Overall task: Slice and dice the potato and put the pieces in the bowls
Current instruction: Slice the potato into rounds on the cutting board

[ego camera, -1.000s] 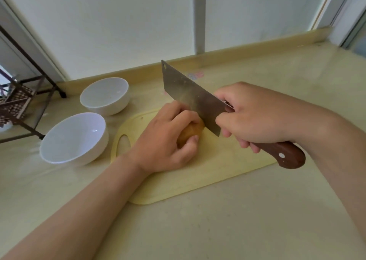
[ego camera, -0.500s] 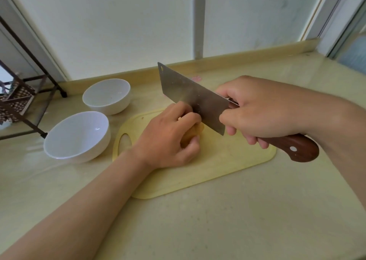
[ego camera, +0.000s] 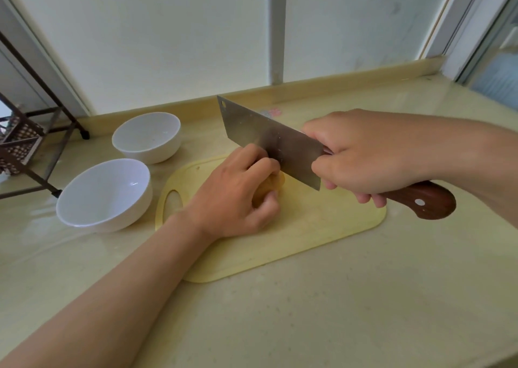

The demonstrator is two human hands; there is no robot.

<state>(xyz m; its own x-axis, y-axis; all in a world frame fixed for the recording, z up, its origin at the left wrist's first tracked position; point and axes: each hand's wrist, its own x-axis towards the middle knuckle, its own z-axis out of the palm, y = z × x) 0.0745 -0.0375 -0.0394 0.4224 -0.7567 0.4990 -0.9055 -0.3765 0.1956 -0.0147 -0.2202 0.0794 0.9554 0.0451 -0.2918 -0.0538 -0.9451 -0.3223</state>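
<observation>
The potato [ego camera: 276, 184] lay on the cutting board [ego camera: 322, 227], mostly hidden under the left hand [ego camera: 232, 199], whose curled fingers held it. The right hand [ego camera: 370, 154] was wrapped round the handle of the cleaver [ego camera: 266, 138], its blade just right of those knuckles, seemingly over the potato's exposed end.

White bowls [ego camera: 106, 196], yellow board [ego camera: 308, 227]
</observation>
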